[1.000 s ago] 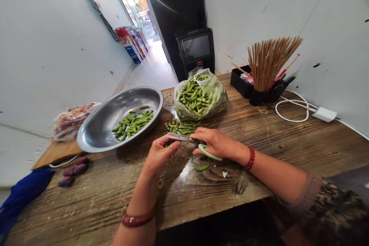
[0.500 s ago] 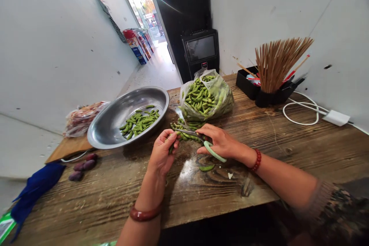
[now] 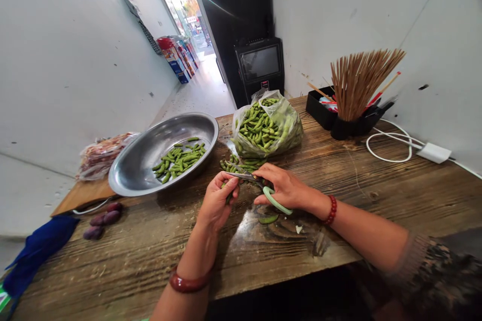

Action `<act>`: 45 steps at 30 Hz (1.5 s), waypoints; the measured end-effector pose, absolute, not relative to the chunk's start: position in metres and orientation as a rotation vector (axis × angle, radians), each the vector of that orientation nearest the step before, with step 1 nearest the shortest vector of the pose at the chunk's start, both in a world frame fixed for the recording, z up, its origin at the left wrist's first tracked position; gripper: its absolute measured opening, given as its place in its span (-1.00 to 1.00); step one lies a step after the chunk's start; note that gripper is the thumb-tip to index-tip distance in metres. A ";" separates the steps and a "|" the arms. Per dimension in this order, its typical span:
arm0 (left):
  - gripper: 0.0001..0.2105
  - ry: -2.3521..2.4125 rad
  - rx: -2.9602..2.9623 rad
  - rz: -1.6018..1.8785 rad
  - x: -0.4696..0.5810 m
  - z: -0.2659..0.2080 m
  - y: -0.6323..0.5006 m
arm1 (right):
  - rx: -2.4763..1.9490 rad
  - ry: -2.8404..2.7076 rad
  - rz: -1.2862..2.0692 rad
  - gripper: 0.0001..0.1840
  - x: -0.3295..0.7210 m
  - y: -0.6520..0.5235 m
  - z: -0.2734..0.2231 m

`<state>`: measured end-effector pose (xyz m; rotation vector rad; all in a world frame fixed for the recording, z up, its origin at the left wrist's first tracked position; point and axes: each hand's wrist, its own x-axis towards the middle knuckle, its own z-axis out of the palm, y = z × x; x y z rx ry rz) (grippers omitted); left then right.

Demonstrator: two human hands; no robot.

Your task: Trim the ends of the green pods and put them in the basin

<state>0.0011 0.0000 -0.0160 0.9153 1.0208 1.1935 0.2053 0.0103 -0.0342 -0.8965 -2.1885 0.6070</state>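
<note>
Between the thumb and fingers of my left hand (image 3: 219, 200) is a green edamame pod (image 3: 228, 196), mostly hidden by the fingers. My right hand (image 3: 280, 187) is wrapped round scissors (image 3: 277, 201) with pale green handles, their blades pointing left and reaching the left fingertips. Under and behind the blades lies a small heap of edamame pods (image 3: 251, 164). One loose pod (image 3: 268, 219) rests on the wood below the scissors. Beyond the hands stands a clear plastic bag (image 3: 291, 133) full of pods. To the left, a wide metal basin (image 3: 131, 168) holds more pods.
The wooden table (image 3: 150, 256) also carries several purple-red oval items (image 3: 112, 217), a blue cloth (image 3: 43, 243) and a bagged reddish bundle (image 3: 105, 155) on a board. At right are a black holder (image 3: 322, 110) of thin sticks (image 3: 357, 85) and a white adapter (image 3: 434, 153) with its cable.
My left hand has risen slightly toward the blades and its grip has turned a little. The scissors stay at the left fingertips. The whole view has shifted slightly.
</note>
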 end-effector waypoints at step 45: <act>-0.76 0.957 0.771 1.296 -0.019 0.010 0.004 | -0.897 -1.989 0.543 -0.56 0.214 0.027 -0.035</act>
